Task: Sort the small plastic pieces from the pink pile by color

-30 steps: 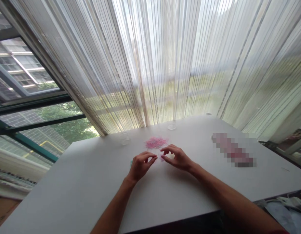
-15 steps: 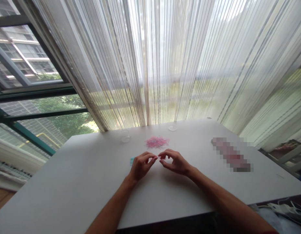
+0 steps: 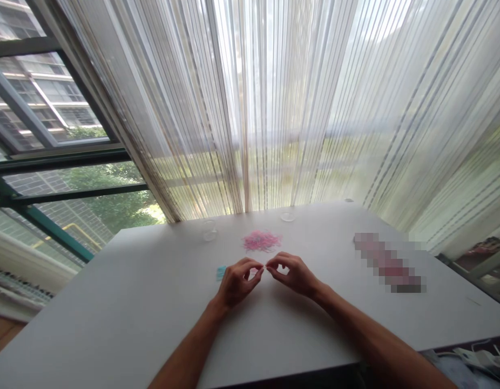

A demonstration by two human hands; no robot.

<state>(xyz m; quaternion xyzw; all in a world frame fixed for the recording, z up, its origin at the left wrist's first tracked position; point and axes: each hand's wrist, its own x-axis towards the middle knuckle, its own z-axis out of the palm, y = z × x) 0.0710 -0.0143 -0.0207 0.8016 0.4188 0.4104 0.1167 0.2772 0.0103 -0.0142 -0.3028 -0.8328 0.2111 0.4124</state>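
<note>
From where I stand, the left hand (image 3: 238,281) and right hand (image 3: 295,274) come together fingertip to fingertip above the smooth white tabletop (image 3: 112,319). Thumb and finger of each are pinched on a tiny pale sliver (image 3: 265,266), too small to make out. Just beyond lies a loose heap of thin pink strips (image 3: 261,240). Small turquoise pieces (image 3: 221,273) sit beside the left hand; a round clear container (image 3: 210,235) and shallow clear dish (image 3: 288,217) stand near the striped sheer curtain (image 3: 274,108).
</note>
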